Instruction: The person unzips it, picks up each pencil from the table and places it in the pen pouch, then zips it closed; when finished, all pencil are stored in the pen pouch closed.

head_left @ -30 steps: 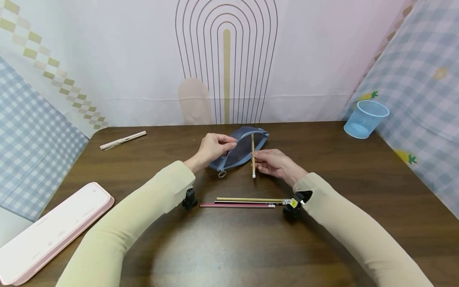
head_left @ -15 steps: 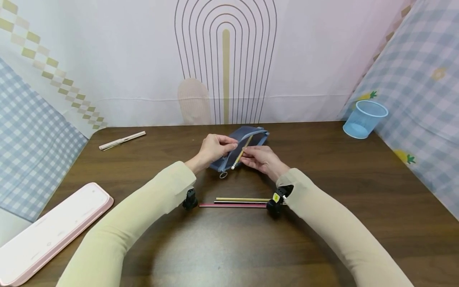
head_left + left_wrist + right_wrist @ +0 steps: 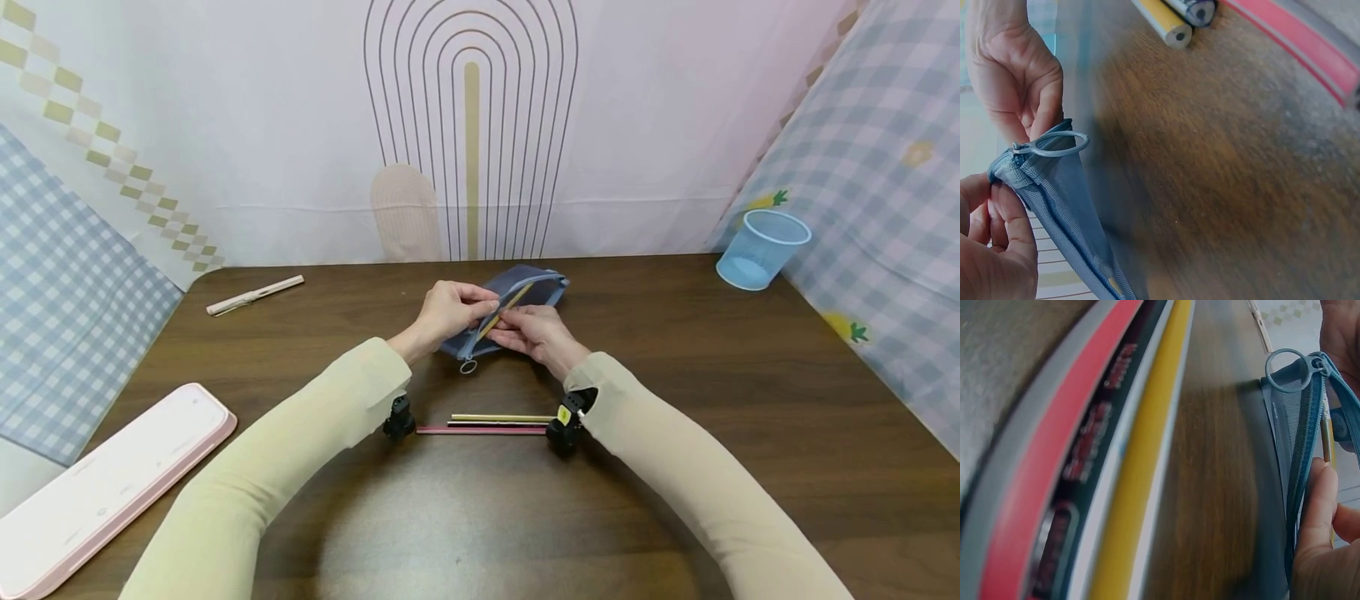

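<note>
A blue mesh zip pouch (image 3: 517,273) lies near the back of the table with its mouth open. My left hand (image 3: 447,313) pinches the near-left edge of that mouth. A yellow pencil (image 3: 519,295) slants along the opening, its far end inside the pouch. The fingers of my right hand (image 3: 542,335) pinch this pencil at the mouth; its near end is partly behind the zip edge in the right wrist view. From the zip hangs a ring pull (image 3: 1288,370). Closer to me lie a yellow pencil (image 3: 498,417), a black pencil (image 3: 491,424) and a red pencil (image 3: 476,431), side by side.
At the back left lies a white pen (image 3: 255,295). A long pink and white case (image 3: 112,492) sits at the left edge. In the back right corner stands a light blue mesh cup (image 3: 761,252). A patterned cloth (image 3: 300,125) hangs behind the table.
My right hand has moved left with the pencil, which has gone from nearly upright to slanted and sits lower within the pouch mouth. My left hand keeps its grip on the pouch edge.
</note>
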`<state>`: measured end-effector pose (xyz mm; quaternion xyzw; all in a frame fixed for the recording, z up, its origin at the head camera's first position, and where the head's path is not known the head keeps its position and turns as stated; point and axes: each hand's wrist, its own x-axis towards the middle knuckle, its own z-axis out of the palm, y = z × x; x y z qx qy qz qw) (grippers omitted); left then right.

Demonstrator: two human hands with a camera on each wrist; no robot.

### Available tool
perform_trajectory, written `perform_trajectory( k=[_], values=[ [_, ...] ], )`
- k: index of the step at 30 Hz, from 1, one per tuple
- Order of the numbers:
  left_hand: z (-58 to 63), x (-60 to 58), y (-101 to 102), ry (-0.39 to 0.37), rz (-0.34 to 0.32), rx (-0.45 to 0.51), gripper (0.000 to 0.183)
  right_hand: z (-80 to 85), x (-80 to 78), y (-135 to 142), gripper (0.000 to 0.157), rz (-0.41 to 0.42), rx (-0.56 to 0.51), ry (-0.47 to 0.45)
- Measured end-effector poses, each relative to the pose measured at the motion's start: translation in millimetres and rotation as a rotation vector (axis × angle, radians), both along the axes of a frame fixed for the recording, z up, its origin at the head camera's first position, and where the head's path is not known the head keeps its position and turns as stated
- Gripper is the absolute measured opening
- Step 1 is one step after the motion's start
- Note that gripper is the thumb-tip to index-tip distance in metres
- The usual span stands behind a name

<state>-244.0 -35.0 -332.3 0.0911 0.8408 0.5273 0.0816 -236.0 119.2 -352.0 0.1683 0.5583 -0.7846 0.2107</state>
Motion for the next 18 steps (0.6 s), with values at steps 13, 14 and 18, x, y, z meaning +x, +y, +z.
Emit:
perform_trajectory(
  k=[13, 14, 18],
  values=[
    [0.9, 0.4, -1.5, -0.004, 0.011, 0.016, 0.02, 7.4, 24.9, 20.3, 0.036, 0.133, 0.015, -0.012],
    [1.0, 0.3, -1.7, -0.002, 0.014, 0.021, 0.019, 8.6, 28.6, 23.4, 0.032, 0.158, 0.029, 0.002],
    [0.9, -0.4, -3.1, 0.021, 0.01, 0.026, 0.019, 9.6, 42.6, 36.2, 0.021, 0.318, 0.122, 0.084]
  ],
)
